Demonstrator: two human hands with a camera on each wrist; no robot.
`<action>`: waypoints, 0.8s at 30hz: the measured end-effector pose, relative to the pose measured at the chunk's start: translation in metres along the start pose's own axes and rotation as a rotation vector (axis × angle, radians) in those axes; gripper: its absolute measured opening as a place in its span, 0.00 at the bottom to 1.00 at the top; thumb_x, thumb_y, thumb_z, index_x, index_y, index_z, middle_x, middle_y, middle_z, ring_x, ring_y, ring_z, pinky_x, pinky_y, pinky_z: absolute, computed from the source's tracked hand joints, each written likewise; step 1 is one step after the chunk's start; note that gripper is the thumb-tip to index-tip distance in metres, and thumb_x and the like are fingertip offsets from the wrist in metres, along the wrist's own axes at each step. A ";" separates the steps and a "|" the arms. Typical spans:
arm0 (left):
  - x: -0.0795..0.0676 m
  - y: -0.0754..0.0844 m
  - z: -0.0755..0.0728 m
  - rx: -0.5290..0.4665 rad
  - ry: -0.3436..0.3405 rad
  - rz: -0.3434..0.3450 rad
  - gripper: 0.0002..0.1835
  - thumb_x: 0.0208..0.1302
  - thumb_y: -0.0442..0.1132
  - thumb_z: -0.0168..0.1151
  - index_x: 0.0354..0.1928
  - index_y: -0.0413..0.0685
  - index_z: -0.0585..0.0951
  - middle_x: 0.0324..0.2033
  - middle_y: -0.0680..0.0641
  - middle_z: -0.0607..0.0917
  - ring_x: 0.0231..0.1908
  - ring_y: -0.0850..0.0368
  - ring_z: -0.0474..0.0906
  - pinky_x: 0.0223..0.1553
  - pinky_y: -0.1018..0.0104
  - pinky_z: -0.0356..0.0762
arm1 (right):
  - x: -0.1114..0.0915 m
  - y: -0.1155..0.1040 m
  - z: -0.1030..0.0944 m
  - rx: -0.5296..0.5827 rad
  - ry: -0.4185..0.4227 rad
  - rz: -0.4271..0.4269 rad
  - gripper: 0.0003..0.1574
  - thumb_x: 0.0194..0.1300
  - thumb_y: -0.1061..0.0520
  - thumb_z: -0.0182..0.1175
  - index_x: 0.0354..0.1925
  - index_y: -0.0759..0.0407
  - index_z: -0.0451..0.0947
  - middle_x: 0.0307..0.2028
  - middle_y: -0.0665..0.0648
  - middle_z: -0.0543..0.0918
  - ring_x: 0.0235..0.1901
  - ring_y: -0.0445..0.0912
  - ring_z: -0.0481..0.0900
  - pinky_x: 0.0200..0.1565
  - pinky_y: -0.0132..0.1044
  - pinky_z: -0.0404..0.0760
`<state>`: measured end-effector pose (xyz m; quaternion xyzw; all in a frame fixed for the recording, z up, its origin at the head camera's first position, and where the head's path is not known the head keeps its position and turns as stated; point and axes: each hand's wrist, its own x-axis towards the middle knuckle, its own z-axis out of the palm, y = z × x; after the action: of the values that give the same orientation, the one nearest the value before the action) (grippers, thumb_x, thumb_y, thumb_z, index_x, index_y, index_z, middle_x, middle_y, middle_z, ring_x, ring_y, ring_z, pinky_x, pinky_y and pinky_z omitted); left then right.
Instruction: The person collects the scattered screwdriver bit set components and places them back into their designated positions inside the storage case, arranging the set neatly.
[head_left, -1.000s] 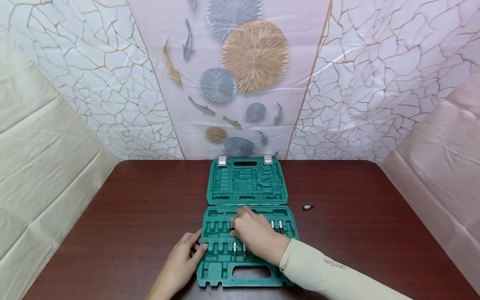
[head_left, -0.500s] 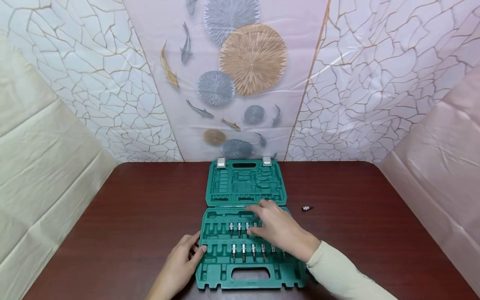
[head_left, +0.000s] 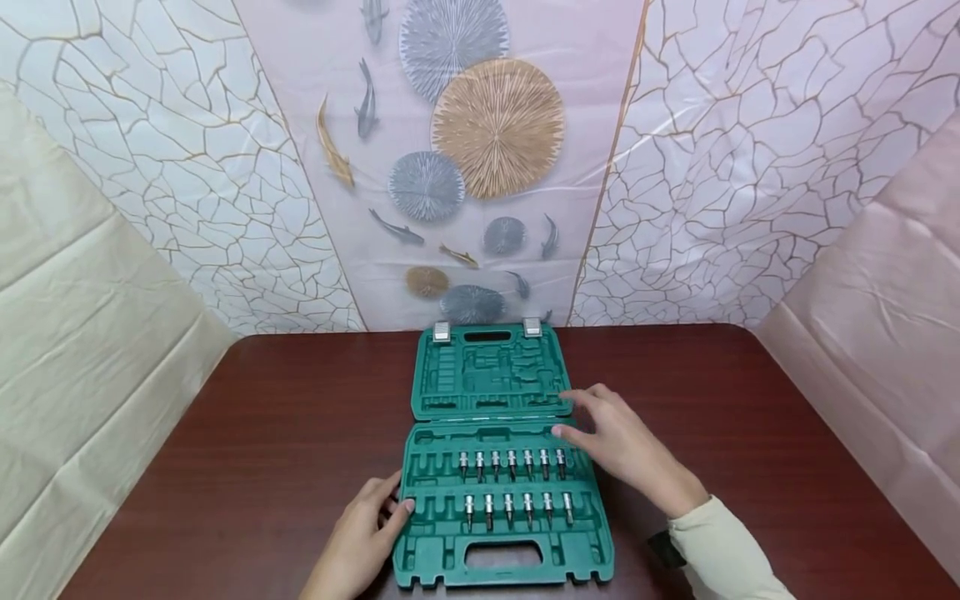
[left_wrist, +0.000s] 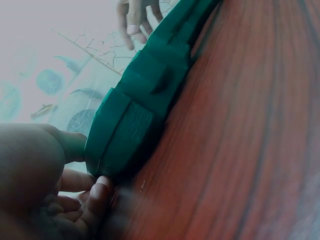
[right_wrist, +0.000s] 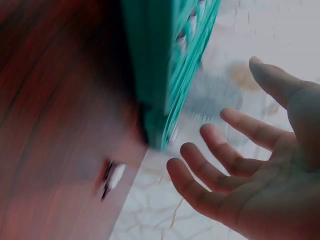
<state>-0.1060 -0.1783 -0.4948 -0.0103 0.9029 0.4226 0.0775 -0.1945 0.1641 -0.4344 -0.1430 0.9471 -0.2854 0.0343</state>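
A green socket case (head_left: 429, 557) lies opened out on the table, its lid folded back. Metal bit sockets stand in two rows in its tray, an upper row (head_left: 512, 463) and a lower row (head_left: 508, 507). With thumb and curled fingers, my left hand (head_left: 362, 533) holds the case's left edge; the left wrist view shows this grip at a corner. My right hand (head_left: 633, 446) hovers over the case's right side, fingers spread and holding nothing. One loose bit socket (right_wrist: 117, 176) lies on the table in the right wrist view; in the head view my right hand hides it.
The case lid (head_left: 450, 377) with two metal latches reaches the back of the brown table (head_left: 285, 442). Patterned cloth (head_left: 480, 167) hangs behind, and plain cloth walls stand left and right.
My right hand has left the sockets in the tray and moved right, past the case's edge, its fingers opening out. My left hand has stayed on the case edge.
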 end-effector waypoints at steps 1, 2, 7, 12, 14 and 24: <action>0.000 0.000 0.000 -0.001 0.001 0.004 0.30 0.79 0.45 0.62 0.73 0.30 0.73 0.44 0.49 0.78 0.35 0.59 0.74 0.34 0.66 0.75 | 0.000 0.006 -0.002 -0.002 0.009 0.008 0.32 0.74 0.50 0.69 0.69 0.62 0.77 0.57 0.66 0.78 0.50 0.56 0.77 0.46 0.52 0.81; 0.001 0.000 0.000 0.000 0.002 0.005 0.30 0.79 0.45 0.62 0.73 0.30 0.73 0.44 0.49 0.78 0.35 0.59 0.74 0.34 0.66 0.75 | 0.000 0.011 -0.003 -0.004 0.017 0.017 0.31 0.75 0.50 0.68 0.69 0.63 0.77 0.57 0.67 0.78 0.50 0.57 0.77 0.46 0.52 0.81; 0.001 0.000 0.002 -0.005 -0.002 -0.002 0.29 0.79 0.44 0.63 0.72 0.31 0.73 0.43 0.50 0.78 0.35 0.59 0.74 0.34 0.66 0.74 | -0.001 0.034 -0.006 -0.014 0.036 0.052 0.26 0.76 0.59 0.64 0.68 0.66 0.77 0.58 0.71 0.75 0.52 0.61 0.76 0.47 0.55 0.83; 0.001 -0.001 0.002 -0.014 -0.002 -0.015 0.30 0.79 0.45 0.62 0.72 0.31 0.74 0.42 0.50 0.78 0.34 0.58 0.73 0.33 0.66 0.73 | 0.000 0.049 -0.004 -0.033 0.026 0.047 0.24 0.75 0.66 0.61 0.66 0.67 0.77 0.58 0.73 0.74 0.54 0.64 0.72 0.48 0.56 0.80; 0.001 -0.001 0.001 -0.019 -0.003 -0.018 0.30 0.79 0.45 0.62 0.72 0.30 0.73 0.42 0.50 0.77 0.34 0.58 0.73 0.33 0.65 0.73 | 0.001 0.054 -0.004 -0.049 0.016 0.039 0.25 0.74 0.68 0.62 0.66 0.68 0.78 0.58 0.73 0.73 0.56 0.65 0.71 0.50 0.57 0.80; 0.002 -0.003 0.001 -0.015 -0.019 -0.012 0.32 0.80 0.48 0.61 0.72 0.29 0.72 0.43 0.50 0.78 0.34 0.58 0.73 0.33 0.65 0.73 | 0.001 0.067 -0.006 -0.166 -0.019 -0.012 0.21 0.68 0.72 0.66 0.58 0.68 0.83 0.47 0.68 0.79 0.47 0.60 0.77 0.48 0.56 0.82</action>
<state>-0.1081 -0.1792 -0.4983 -0.0121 0.8989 0.4289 0.0887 -0.2130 0.2203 -0.4668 -0.1537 0.9662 -0.2046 0.0299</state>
